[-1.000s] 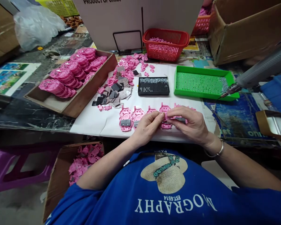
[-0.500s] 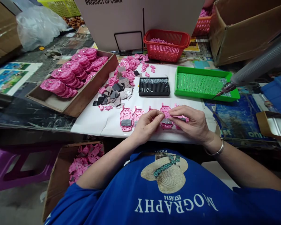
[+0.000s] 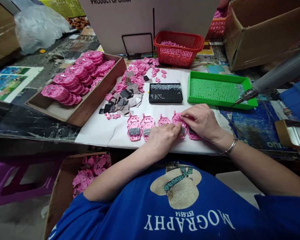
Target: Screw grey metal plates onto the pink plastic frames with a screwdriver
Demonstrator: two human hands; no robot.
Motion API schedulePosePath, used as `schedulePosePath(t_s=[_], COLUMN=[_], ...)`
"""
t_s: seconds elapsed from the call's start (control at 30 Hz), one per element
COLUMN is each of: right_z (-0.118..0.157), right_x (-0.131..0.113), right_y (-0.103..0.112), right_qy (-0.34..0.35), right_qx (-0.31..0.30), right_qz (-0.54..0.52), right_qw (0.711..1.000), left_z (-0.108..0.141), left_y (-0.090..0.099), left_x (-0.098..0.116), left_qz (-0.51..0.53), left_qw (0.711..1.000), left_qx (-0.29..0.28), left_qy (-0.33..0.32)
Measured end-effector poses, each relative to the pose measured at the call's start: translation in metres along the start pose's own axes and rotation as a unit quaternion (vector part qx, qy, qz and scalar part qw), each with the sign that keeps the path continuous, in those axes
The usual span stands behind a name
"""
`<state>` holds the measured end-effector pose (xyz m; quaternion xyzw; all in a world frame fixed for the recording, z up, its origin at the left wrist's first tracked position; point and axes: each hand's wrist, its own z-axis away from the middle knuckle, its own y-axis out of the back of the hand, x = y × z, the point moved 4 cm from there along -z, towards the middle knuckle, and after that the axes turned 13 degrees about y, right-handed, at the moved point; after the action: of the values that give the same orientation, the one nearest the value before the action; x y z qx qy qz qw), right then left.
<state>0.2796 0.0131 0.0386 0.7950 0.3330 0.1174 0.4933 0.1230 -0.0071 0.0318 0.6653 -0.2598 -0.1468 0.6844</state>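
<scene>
Several pink plastic casings [image 3: 134, 124] with grey plates in their lower halves lie in a row along the front of the white sheet. My left hand [image 3: 163, 139] is closed, its fingertips pressed onto the casing second from the right [image 3: 177, 117]. At that casing's upper right edge, my right hand [image 3: 203, 120] pinches with thumb and forefinger; whatever is between them is too small and covered to name. The rightmost casing [image 3: 193, 136] lies partly beneath my right hand. My left hand hides part of the middle casing [image 3: 164, 120].
Loose grey plates [image 3: 125, 100] and small pink parts [image 3: 137, 73] are heaped behind the row. A black screw tray [image 3: 165, 96], a green tray [image 3: 215, 90] and a red basket [image 3: 178, 50] stand beyond. A screwdriver [image 3: 262, 80] hangs at right; a box of pink casings [image 3: 90, 103] sits left.
My left hand has come down onto the casing, its fingers now lower and pressed against it. My right hand has shifted slightly up and left, staying in a pinch.
</scene>
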Motion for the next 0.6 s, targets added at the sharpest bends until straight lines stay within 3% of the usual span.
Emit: schedulePosePath(t_s=[0.27, 0.6], right_z=[-0.001, -0.005], right_x=[0.003, 0.004], right_y=[-0.012, -0.017], right_qy=[0.011, 0.027], right_qx=[-0.023, -0.052], right_qz=[-0.006, 0.009], right_qw=[1.000, 0.998], left_z=[-0.003, -0.003], left_y=[-0.001, -0.005], left_x=[0.008, 0.008], left_qz=[-0.053, -0.058], left_qw=[0.997, 0.997], left_qx=[-0.060, -0.051], left_qy=[-0.011, -0.028])
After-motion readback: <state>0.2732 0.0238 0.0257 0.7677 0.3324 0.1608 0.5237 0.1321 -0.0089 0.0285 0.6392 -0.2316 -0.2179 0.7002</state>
